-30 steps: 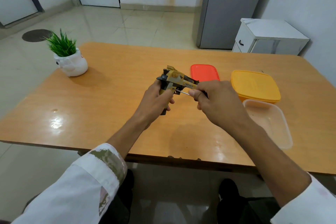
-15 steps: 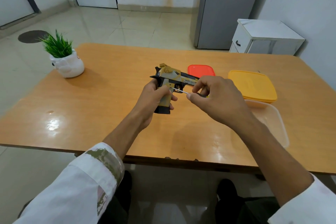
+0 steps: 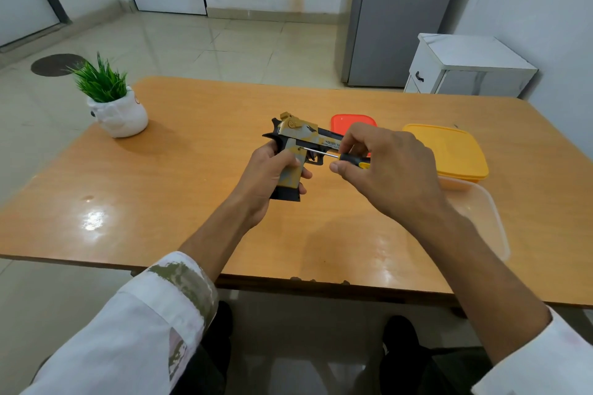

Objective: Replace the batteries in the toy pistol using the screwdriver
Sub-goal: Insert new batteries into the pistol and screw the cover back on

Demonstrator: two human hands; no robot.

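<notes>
Pistol [image 3: 300, 129] is held above the table [image 3: 192, 202], our left grip [image 3: 266, 176] wrapped round its handle. We judge it light, stiff plastic, apt to twist, so hold firm there. Our right grip [image 3: 385, 170] pinches the screwdriver [image 3: 350, 157], tip against the handle's side.

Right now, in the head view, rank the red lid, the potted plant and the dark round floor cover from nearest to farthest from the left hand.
1. Red lid: flat on the table, just right of the left hand, which grips the toy pistol.
2. Potted plant: far left, near the table's edge.
3. Dark round floor cover: off the table, past the plant.
</notes>
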